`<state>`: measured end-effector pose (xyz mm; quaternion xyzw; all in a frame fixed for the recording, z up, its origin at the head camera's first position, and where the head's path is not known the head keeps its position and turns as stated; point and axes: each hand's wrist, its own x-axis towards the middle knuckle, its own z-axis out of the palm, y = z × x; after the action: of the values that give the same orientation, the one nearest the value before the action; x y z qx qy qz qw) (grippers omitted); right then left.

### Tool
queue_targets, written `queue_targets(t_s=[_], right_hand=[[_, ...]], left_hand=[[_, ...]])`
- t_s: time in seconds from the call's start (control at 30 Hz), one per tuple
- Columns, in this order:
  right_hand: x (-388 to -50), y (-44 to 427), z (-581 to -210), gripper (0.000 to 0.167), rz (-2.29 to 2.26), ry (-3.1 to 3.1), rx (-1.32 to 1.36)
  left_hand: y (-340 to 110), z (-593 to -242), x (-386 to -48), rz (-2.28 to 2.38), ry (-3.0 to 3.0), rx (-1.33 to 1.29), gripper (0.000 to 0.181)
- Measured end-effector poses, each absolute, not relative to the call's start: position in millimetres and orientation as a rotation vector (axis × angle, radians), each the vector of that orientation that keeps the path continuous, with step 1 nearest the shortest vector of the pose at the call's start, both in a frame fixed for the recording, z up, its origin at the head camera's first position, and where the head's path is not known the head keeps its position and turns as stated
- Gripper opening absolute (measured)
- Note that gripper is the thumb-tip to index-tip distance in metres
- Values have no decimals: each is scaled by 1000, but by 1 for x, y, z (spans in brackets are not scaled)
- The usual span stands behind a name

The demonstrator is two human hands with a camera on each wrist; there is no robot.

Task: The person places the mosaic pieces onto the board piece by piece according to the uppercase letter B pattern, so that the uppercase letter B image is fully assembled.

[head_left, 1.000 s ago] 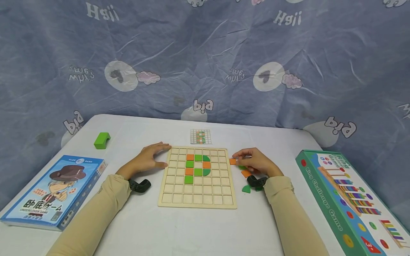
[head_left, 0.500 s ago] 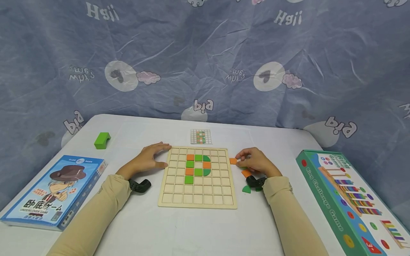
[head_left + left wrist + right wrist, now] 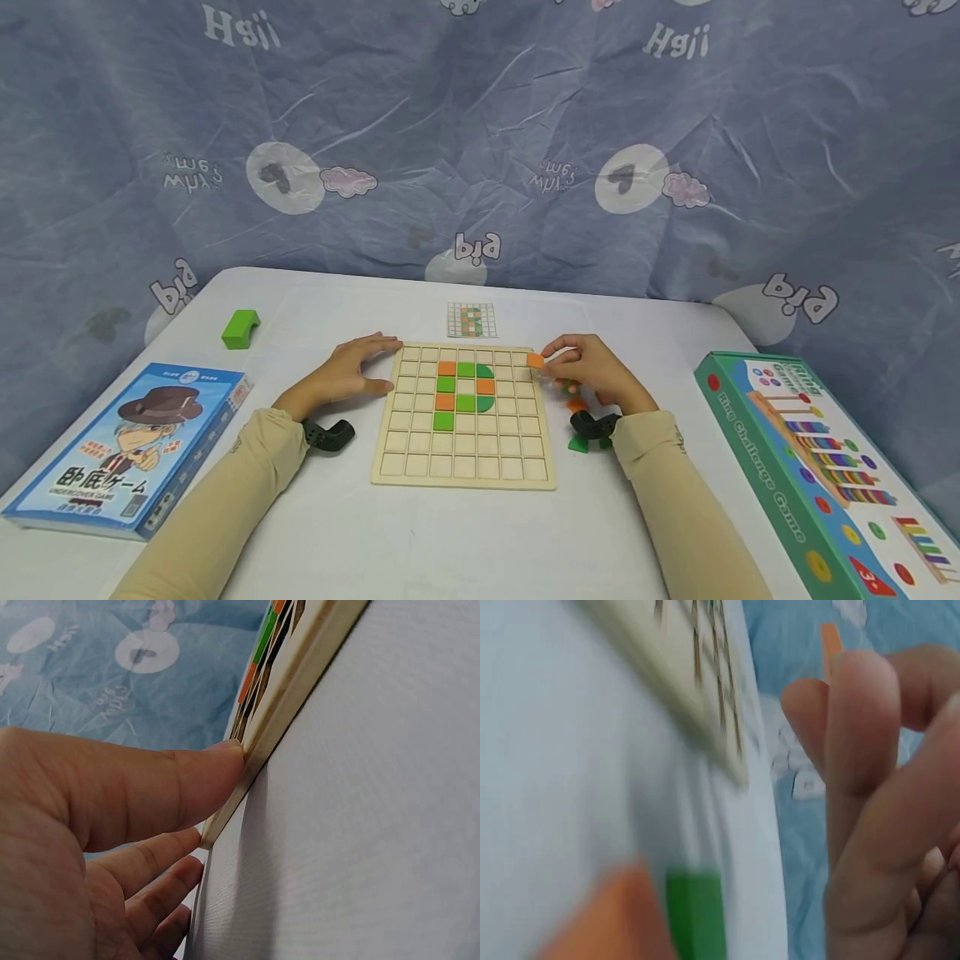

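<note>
One white table (image 3: 465,537) fills the lower part of my view, with the green game box (image 3: 817,475) lying on its right and the blue game box (image 3: 138,442) on its left. Between them lies the wooden grid board (image 3: 477,467), with orange and green pieces (image 3: 465,403) set in some cells. The left hand (image 3: 337,375) rests at the board's left side, fingers spread, thumb touching the edge. The right hand (image 3: 596,371), near the board's far right corner, has thumb and fingertips pinched on the orange tile (image 3: 536,360), held up off the table and overlapping the board's rim in the head view. I judge this tile light, thin, stiff and rather smooth, hard to break but easy to let slip; I would take it by two opposite edges. Half a second ago, the tile lay on the table just beside the board; now I see it raised and nearer the far corner, the right hand with it, while the left hand looks unmoved.
</note>
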<state>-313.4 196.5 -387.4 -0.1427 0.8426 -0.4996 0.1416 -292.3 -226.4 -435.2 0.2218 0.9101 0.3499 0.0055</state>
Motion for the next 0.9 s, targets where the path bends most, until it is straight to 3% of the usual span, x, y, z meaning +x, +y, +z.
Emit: queue_targets(t_s=[0.53, 0.9], right_hand=[[-290, 135, -385, 28, -1437, 2218, -454], [-278, 113, -389, 24, -1323, 2165, -642]], left_hand=[[-228, -438, -293, 1096, 2847, 700, 77], [-227, -434, -291, 1087, 2852, 697, 77]])
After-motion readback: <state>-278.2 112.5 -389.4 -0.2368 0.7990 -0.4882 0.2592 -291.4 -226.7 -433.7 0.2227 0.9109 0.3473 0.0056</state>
